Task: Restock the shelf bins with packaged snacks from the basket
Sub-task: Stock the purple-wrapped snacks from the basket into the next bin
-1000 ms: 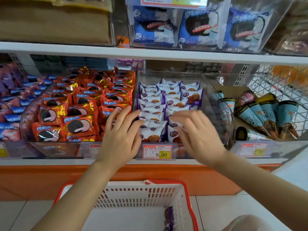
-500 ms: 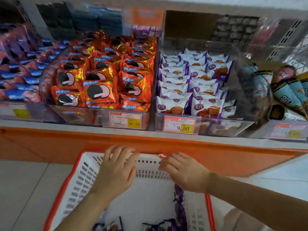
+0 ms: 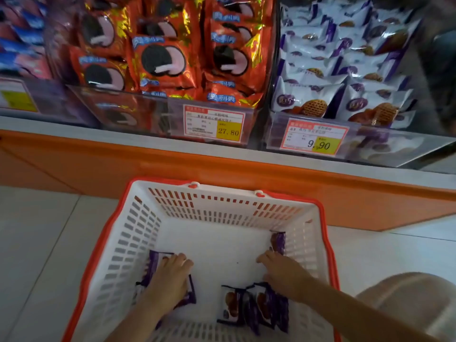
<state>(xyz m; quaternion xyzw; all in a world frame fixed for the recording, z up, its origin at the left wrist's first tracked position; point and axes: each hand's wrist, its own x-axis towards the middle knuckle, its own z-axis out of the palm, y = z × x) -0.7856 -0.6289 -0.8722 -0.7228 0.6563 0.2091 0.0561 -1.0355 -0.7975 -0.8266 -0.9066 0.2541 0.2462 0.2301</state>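
Head view, straight down into the basket, and both grips are in there. Left grip lies palm-down on a purple-and-white snack packet at the basket's left side, fingers fairly straight across the top, pressing rather than wrapping round it. Right grip is palm-down too, fingers loosely stretched, nothing in it. Its fingertips point at another packet standing on edge against the right wall. They're near it, but whether they touch I can't tell. Down by that wrist, two more packets lean together on the basket's bottom. The basket itself, white slotted walls with an orange rim, sits on the pale tiled floor, close up to the orange shelf base. Up top, the clear bin of matching purple-and-white packets looks well filled, its price tag reading 9.90. Just beside it on the left is the bin of red cookie packs, its yellow tag reading 27.80.
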